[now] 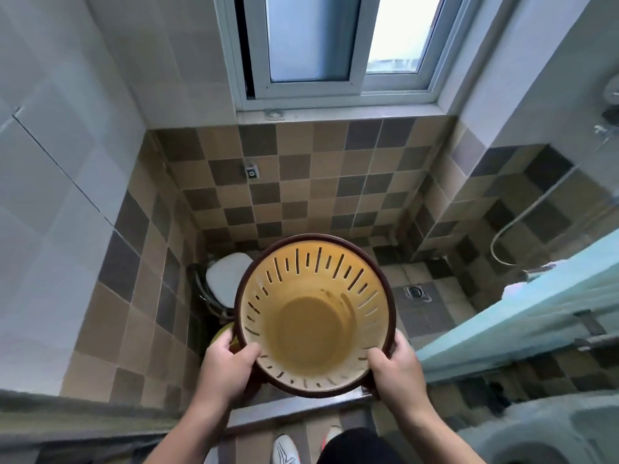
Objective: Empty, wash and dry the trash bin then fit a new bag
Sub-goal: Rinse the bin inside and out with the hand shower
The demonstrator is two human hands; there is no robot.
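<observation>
I hold a round trash bin in front of me with its mouth facing up toward the camera. It is cream-yellow inside with slotted walls and a dark brown rim, and nothing lies in it. My left hand grips the rim at the lower left, thumb inside the bin. My right hand grips the rim at the lower right, also with its thumb over the edge.
I stand at the metal door sill of a small tiled bathroom. A white toilet sits at the back left, a floor drain to the right, a shower hose on the right wall, a window above.
</observation>
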